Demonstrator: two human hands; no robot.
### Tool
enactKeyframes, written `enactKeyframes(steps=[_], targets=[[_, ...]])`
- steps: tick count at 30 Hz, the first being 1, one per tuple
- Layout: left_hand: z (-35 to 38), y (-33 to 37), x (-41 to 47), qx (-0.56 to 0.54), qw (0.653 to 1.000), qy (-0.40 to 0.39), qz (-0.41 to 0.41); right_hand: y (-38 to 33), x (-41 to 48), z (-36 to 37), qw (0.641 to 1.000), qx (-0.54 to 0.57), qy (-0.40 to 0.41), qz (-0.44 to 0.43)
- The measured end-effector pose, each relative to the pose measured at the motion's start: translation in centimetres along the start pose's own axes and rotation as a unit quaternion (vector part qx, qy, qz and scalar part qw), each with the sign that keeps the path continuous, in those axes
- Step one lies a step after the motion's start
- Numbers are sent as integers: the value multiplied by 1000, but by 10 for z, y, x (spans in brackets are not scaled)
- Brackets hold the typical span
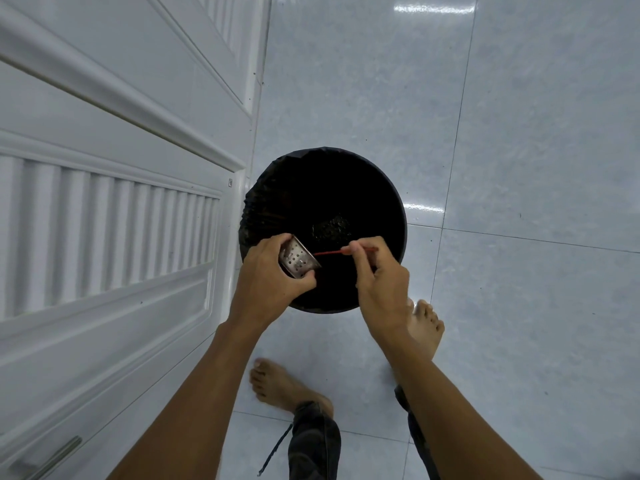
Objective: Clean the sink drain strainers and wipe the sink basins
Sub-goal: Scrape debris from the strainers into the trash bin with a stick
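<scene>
Strainer (298, 258) gripped in left hand (273, 271) over black bin (394, 202).

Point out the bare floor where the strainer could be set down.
Bare grey tiled floor lies right of and beyond the round black bin. Crowded: the bin touches the white louvred door on its left, and bare feet stand just below it.

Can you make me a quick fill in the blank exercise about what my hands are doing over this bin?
1. The left hand holds a perforated metal ____.
2. The right hand pinches a thin ____ stick.
3. Both hands work above a round black ____ on the tiled floor.

Missing words: strainer; red; bin
</scene>
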State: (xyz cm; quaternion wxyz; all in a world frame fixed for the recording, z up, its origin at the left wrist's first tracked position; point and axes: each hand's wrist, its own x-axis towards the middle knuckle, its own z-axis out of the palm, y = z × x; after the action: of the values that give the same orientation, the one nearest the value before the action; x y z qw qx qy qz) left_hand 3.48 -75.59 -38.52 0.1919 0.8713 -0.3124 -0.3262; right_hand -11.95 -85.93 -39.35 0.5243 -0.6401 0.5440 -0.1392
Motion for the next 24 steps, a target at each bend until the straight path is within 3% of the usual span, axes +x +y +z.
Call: enactKeyframes(steps=[2, 7, 13, 18, 22, 24], targets=[[-2, -2, 0, -1, 1000, 1, -4, 1, 3, -1, 999, 22, 31, 0], [-3, -2, -1, -37, 999, 1, -13, 2, -12, 11, 999, 6, -38, -30], [-5, -4, -5, -56, 998, 10, -27, 8, -9, -4, 999, -19, 50, 1], [-4, -2, -6, -54, 998, 8, -21, 1, -21, 7, 998, -35, -41, -26], [-4, -6, -8, -59, 998, 12, -30, 0, -5, 1, 999, -28, 39, 8], [-3, -8, -7, -62, 997, 16, -37, -3, -5, 0, 1000, -9, 22, -17]])
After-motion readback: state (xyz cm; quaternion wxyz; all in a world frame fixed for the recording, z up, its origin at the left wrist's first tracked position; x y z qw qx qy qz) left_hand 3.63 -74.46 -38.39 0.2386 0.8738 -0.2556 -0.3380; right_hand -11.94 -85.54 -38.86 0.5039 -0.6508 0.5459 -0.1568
